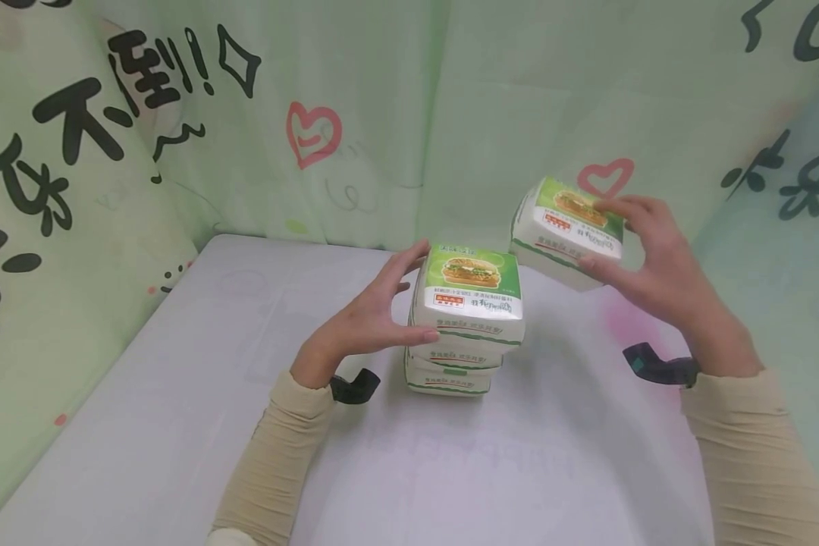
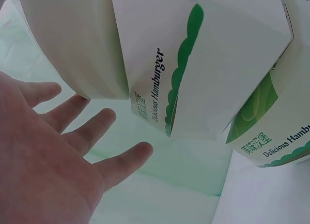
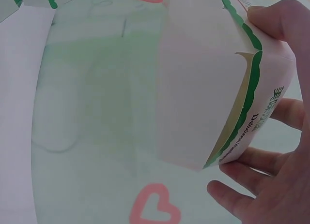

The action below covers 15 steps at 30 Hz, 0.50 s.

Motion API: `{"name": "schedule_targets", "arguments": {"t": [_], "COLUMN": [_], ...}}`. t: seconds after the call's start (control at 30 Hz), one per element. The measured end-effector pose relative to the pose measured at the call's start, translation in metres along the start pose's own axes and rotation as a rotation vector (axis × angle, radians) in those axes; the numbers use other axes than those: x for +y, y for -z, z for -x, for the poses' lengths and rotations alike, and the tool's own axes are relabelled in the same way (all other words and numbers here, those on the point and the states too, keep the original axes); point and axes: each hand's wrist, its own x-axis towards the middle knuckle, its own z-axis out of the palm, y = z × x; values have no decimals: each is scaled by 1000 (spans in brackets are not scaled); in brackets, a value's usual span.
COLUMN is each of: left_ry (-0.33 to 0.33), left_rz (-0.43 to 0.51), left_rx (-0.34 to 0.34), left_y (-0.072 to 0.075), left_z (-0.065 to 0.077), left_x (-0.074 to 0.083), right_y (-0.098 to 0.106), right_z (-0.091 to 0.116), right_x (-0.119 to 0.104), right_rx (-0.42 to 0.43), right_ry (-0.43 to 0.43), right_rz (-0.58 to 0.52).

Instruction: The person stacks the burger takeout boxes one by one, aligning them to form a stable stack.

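Observation:
A stack of white-and-green paper hamburger boxes (image 1: 471, 303) stands on the table, with the top one set slightly forward of those below. My left hand (image 1: 371, 315) is at the stack's left side, thumb along the front of the top box and fingers behind. In the left wrist view these fingers (image 2: 128, 161) are spread and fairly straight beside the box walls (image 2: 218, 79). Up to the right, my right hand (image 1: 655, 262) holds another hamburger box (image 1: 566, 235), tilted, thumb on its front and fingers over the top. The right wrist view shows its underside (image 3: 203, 98).
A white tabletop (image 1: 177, 425) lies under the stack. Behind it and at both sides hangs a pale green curtain (image 1: 375, 83) with dark lettering and red hearts. Dark bands (image 1: 355, 387) sit at both wrists.

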Motion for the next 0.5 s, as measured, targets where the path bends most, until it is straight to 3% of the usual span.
{"name": "schedule_targets", "arguments": {"t": [0.37,0.5], "left_ry": [5,10], "left_rz": [-48,-54], "left_rx": [14,15], "left_y": [0,-1], "left_z": [1,1], "left_x": [0,1], "right_y": [3,2], "right_z": [-4,-4], "right_x": [-11,-18], "right_rx": [26,44], "right_ry": [15,72], "right_rz": [-14,-19]}}
